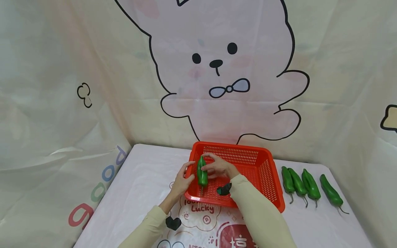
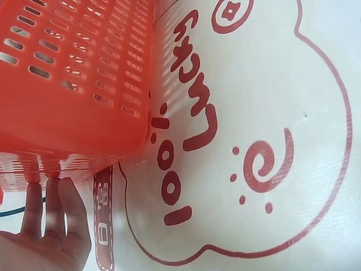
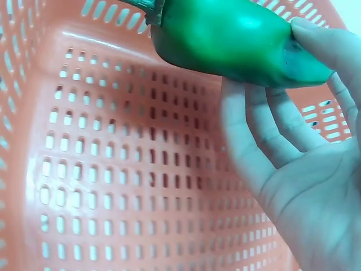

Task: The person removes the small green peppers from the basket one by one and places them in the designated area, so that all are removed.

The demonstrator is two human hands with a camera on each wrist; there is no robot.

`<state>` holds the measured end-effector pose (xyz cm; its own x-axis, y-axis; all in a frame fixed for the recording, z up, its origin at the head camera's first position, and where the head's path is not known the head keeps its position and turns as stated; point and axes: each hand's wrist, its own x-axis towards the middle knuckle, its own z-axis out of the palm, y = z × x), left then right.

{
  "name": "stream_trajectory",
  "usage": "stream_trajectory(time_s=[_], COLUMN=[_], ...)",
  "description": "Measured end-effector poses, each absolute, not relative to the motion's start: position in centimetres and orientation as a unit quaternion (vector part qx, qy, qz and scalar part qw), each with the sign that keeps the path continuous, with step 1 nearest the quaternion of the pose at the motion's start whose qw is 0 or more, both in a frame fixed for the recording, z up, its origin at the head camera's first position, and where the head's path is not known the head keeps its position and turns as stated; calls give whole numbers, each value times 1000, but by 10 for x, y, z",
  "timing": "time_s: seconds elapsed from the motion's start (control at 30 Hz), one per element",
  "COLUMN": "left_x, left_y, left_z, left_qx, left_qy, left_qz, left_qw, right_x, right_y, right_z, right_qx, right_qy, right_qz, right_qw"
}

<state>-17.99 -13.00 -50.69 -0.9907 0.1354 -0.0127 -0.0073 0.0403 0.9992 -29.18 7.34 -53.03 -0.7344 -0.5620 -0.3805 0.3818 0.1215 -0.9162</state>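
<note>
My right hand (image 1: 219,166) pinches a green pepper (image 1: 202,173) near its tip, thumb on one side and fingers beneath. The pepper hangs over the left part of a red plastic basket (image 1: 273,162), its stem toward me. In the right wrist view, the pepper (image 3: 225,39) lies across the fingers of the hand (image 3: 304,164), above the slotted floor. My left hand (image 1: 182,181) holds the basket's left side. From the left wrist view, several fingertips of that hand (image 2: 51,226) press the basket's outer wall (image 2: 79,113); the thumb is hidden there.
Several green peppers (image 1: 311,184) lie on the white printed tablecloth (image 1: 149,172) to the right of the basket, one a little apart. Behind the table hangs a cartoon-printed sheet (image 1: 254,113), with another sheet (image 1: 62,137) at the left.
</note>
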Motion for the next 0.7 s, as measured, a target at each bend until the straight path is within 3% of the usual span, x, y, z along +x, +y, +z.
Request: stream_trajectory(time_s=[0.7], left_x=[-177], left_y=[-129], left_z=[-507], left_qx=[43], left_qy=[716], left_qz=[695], left_qw=[44], right_x=[-300], right_y=[99], right_z=[-493], right_qx=[-96], right_qy=[644], right_qz=[-696], right_qw=[303])
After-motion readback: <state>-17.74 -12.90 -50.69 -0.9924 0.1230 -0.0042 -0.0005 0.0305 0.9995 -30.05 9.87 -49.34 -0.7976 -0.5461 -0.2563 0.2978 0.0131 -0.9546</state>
